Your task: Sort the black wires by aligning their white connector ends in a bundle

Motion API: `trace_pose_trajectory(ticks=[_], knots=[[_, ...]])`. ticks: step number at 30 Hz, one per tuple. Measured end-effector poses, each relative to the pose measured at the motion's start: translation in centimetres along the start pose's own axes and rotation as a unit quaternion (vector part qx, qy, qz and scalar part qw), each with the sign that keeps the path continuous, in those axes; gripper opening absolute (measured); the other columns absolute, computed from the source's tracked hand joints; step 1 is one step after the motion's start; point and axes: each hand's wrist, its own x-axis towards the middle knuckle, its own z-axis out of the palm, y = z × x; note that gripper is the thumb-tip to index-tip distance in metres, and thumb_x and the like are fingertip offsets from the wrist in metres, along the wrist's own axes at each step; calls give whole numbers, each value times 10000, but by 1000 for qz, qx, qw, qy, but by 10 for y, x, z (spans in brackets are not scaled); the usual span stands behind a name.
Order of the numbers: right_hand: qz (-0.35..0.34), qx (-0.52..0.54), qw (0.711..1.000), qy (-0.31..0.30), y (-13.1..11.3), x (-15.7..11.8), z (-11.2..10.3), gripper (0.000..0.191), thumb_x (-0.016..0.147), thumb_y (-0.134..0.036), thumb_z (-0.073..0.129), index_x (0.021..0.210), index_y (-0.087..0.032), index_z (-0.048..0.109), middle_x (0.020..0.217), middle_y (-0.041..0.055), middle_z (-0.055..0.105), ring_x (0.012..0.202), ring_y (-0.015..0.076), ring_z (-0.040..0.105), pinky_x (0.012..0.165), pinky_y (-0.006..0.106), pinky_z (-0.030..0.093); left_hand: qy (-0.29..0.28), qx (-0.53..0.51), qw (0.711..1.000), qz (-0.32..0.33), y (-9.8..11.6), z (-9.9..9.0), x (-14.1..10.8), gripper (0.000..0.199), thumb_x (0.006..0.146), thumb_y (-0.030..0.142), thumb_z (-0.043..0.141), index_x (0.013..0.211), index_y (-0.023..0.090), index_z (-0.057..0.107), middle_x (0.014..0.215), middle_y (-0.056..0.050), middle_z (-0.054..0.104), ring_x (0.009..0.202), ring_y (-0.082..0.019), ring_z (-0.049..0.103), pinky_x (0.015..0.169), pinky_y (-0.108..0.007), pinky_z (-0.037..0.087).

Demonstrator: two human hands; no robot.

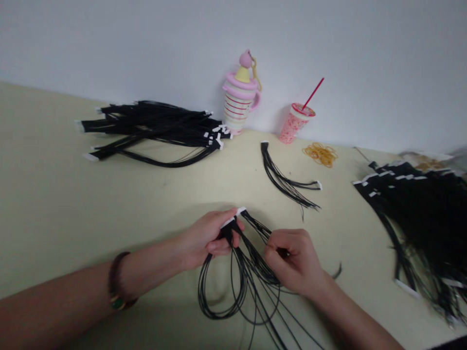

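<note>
My left hand is closed round the connector end of a black wire harness, with white connectors showing at its fingertips. Loops of thin black wire hang below that hand, and loose strands run down to the right. My right hand is curled in a fist around some of the same wires, just right of the connectors. Its fingertips are partly hidden. Beyond the hands, a smaller black harness with white connectors lies apart on the table.
A pile of black harnesses lies at the back left, and a larger heap covers the right side. By the wall stand a pink-lidded striped cup and a pink cup with a red straw. Yellow rubber bands lie nearby.
</note>
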Motion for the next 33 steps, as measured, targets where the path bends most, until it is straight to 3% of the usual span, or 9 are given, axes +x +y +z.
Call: trace_pose_trajectory(ticks=[9,15,24,33], knots=[[14,-34,999,-39,5,1,3,226,722,-110,435,536,-165,320,501,-43,324,460,80,319,461,228,209,0,53,998,16,-2,3,-2,384,903,438,404,751,133,582,489,-23,587,281,-8,241,312,-132,147],[41,-29,998,-45,4,1,6,270,905,-176,420,635,-160,414,555,-41,360,488,86,350,481,229,236,-11,128,991,26,-4,9,-7,417,897,489,393,742,141,562,488,-33,603,282,-16,267,308,-133,125],[35,0,996,-79,8,-1,17,183,874,-118,441,695,-157,445,612,-34,441,532,83,401,520,200,288,-60,157,986,6,-2,12,-10,423,908,476,364,707,145,534,455,-34,587,268,-36,300,281,-141,135],[54,-15,996,-74,5,-2,17,183,878,-125,445,704,-151,492,599,-41,441,508,81,385,497,206,272,-42,154,987,17,-4,13,-10,396,905,480,375,729,155,517,462,-15,585,275,-32,280,286,-135,131]])
